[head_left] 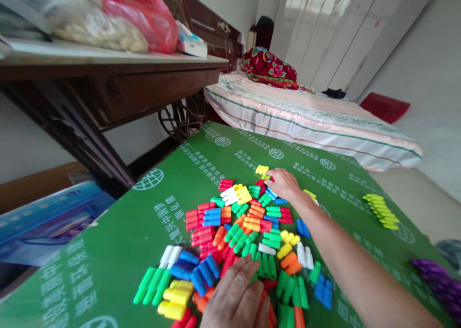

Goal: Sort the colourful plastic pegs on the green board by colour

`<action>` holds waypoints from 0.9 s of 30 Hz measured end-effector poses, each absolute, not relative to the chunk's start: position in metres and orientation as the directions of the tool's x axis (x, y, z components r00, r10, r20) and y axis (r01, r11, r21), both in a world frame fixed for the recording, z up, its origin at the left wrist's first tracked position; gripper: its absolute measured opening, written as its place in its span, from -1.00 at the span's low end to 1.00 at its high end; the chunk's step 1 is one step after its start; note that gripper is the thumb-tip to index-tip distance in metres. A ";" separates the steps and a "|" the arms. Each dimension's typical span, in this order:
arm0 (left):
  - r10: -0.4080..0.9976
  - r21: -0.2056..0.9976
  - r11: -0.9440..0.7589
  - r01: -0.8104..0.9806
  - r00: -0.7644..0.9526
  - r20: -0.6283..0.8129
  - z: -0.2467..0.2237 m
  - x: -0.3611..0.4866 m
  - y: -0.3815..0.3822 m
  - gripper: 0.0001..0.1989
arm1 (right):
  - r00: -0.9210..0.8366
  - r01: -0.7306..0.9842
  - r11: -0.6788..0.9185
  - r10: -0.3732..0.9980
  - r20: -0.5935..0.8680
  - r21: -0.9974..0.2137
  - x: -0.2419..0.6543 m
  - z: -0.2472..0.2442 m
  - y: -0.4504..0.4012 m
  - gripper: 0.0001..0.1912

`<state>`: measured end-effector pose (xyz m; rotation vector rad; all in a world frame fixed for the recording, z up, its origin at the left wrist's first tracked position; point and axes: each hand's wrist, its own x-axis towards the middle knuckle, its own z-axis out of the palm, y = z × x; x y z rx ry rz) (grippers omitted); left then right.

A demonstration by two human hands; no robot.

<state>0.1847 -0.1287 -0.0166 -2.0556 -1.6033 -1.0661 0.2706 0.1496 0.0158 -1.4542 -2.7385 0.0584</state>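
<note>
Head view: bag (84, 13) holds pale pieces (104, 36); left fingers (244, 276) and right fingers (276, 177) at blocks (207, 273), grip unclear.

I'm looking into a home bedroom.
I see a striped bed (306, 112), floral bedding (268, 67) and pale wardrobe doors (320, 25).

Green everywhere on this tabletop (137, 236), with pale globe marks and lettering printed across it! The small pieces (237, 236) run red, blue, yellow, orange, white and green; lime ones (381, 211) and purple ones (437, 285) too. Stripes on the bedsheet (306, 121), pink blooms on the red quilt (269, 67), a see-through red bag (142, 16)!
</note>
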 end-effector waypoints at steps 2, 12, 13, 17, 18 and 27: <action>0.598 0.211 -0.325 0.922 0.028 0.801 -0.017 0.190 -0.129 -0.80 | -0.563 0.826 0.562 0.826 -0.032 -0.045 0.260 0.012 0.155 -0.62; 0.744 0.397 -0.588 0.704 0.278 0.608 0.004 0.208 -0.140 -0.83 | -0.581 0.773 0.616 0.784 0.217 -0.153 0.280 0.017 0.136 -0.69; 0.751 0.398 -0.579 0.712 0.274 0.601 0.009 0.207 -0.141 -0.85 | -0.582 0.749 0.632 0.771 0.258 -0.198 0.289 0.019 0.129 -0.69; 0.783 0.364 -0.540 0.759 0.294 0.549 0.023 0.210 -0.145 -0.88 | -0.587 0.619 0.681 0.732 0.346 -0.391 0.336 0.014 0.092 -0.71; 0.792 0.341 -0.539 0.770 0.326 0.517 0.024 0.213 -0.147 -0.88 | -0.582 0.596 0.678 0.734 0.350 -0.431 0.349 0.010 0.082 -0.71; 0.802 0.077 -0.587 0.806 0.565 0.196 0.025 0.240 -0.185 -0.84 | -0.512 0.660 0.579 0.813 0.278 -0.478 0.449 -0.027 0.009 -0.71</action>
